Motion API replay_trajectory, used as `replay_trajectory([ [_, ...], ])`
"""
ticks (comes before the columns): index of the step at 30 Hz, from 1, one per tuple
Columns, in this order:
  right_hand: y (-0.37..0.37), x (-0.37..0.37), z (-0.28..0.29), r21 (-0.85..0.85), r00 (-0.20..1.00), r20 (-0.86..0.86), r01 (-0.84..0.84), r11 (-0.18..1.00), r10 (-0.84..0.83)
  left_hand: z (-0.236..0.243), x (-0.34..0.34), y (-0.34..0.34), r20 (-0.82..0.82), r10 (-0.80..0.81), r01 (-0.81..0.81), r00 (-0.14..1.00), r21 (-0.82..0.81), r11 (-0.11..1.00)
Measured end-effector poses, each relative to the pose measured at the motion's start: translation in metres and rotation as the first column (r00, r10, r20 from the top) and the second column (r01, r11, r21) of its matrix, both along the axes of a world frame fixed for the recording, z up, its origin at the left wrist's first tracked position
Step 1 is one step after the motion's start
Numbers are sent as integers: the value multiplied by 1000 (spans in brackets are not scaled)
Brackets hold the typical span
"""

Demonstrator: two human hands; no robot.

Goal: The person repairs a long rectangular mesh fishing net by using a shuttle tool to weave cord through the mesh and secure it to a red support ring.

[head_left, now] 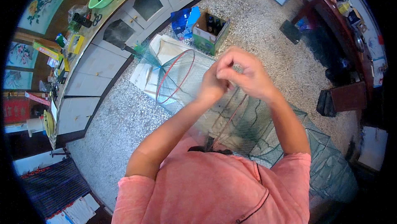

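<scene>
Both of my hands are raised together over a green mesh net trap (335, 166). My left hand (216, 84) is closed, its fingertips mostly hidden behind my right hand (244, 73), whose fingers are curled with thumb and index close together; what they grip is too small or hidden to make out. Below them the netting stretches across my lap and the floor. An end section with an oval red hoop (161, 82) and a blue tie (158, 67) lies at the upper left, over flattened white card (139, 76).
An open box of bottles (220, 42) and a blue carton (180, 20) stand ahead. A cluttered counter with a green basin (99, 2) and white cabinets (92, 64) runs along the left. Dark red wooden furniture (346, 95) lines the right, beside the speckled floor (107, 128).
</scene>
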State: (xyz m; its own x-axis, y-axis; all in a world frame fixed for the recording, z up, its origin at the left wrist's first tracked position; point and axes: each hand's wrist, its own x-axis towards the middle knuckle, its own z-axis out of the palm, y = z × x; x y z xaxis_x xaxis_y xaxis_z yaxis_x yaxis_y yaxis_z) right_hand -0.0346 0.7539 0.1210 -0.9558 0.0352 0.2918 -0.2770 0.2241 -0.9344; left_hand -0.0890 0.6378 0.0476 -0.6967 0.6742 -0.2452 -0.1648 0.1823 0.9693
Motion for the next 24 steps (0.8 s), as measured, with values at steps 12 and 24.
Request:
replay_trajectory([
  [12,108,34,120,-261,869,-462,59,963,-178,21,-24,4,71,-81,64,994,214,975],
  [24,65,-32,-58,667,997,74,-53,743,5,20,-48,-32,163,35,-28,986,-41,999],
])
